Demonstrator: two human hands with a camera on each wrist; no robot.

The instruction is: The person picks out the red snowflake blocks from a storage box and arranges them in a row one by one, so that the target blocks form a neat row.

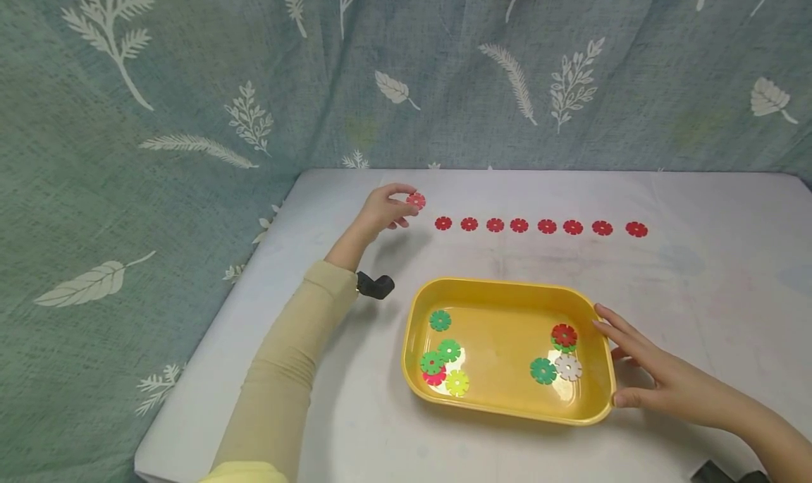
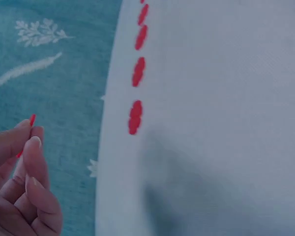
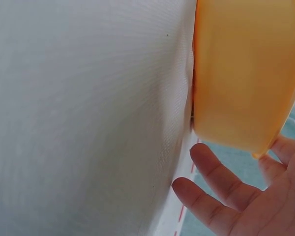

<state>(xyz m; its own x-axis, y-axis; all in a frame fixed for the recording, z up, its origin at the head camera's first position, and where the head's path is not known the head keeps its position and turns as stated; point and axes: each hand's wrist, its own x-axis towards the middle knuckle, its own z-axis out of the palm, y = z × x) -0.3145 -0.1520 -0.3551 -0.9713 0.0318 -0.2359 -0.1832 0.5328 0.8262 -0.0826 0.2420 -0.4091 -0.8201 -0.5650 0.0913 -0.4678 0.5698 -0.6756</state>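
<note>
My left hand (image 1: 383, 210) pinches a red notched plastic disc (image 1: 416, 200) between thumb and fingertips, raised over the back left of the table. In the left wrist view the disc (image 2: 32, 119) shows edge-on between the fingers. Just right of that hand, several red discs (image 1: 495, 225) lie in a row. My right hand (image 1: 666, 381) rests against the right end of a yellow tray (image 1: 507, 414), fingertips and thumb at its rim. In the right wrist view, the lower fingers (image 3: 221, 182) stand spread and apart from the tray wall (image 3: 246, 73).
Inside the tray lie green discs (image 1: 440, 320), a yellow disc (image 1: 457, 383), a white disc (image 1: 568, 367) and a few red ones (image 1: 564, 335). A leaf-patterned cloth (image 1: 431, 67) hangs behind and left of the white table (image 1: 717, 292).
</note>
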